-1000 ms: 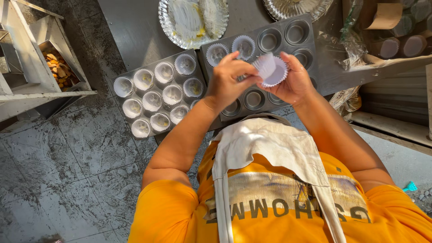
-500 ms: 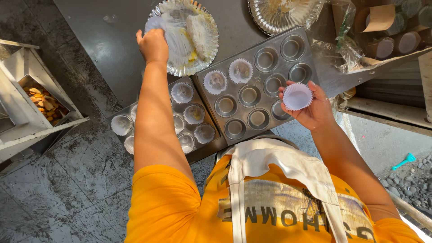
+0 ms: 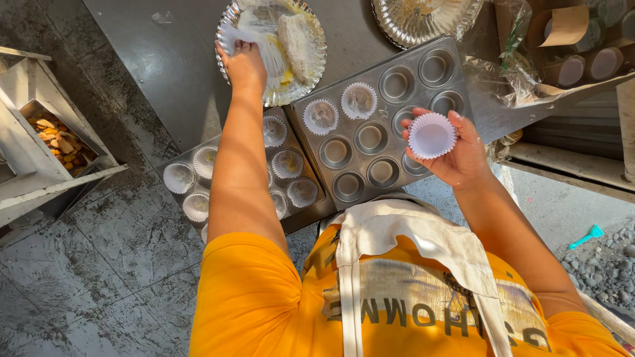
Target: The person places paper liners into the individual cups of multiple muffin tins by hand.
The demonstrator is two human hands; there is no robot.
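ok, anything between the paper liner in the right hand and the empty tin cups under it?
Nothing visible. The right hand holds the paper liner above the muffin tin; the empty cups beside it lie uncovered.

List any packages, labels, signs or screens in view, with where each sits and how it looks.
Clear plastic bag: upper right beside the dark muffin tray, crumpled, transparent.
Brown paper cups: top right corner, round, some with white lids.
Apron print: dark lettering on the beige apron, bottom centre.
No signs or screens.

The left hand (image 3: 243, 65) rests on a silver foil plate (image 3: 311, 66); the right hand (image 3: 456, 155) cups a white paper liner (image 3: 431, 135) above a muffin tray (image 3: 377, 129).
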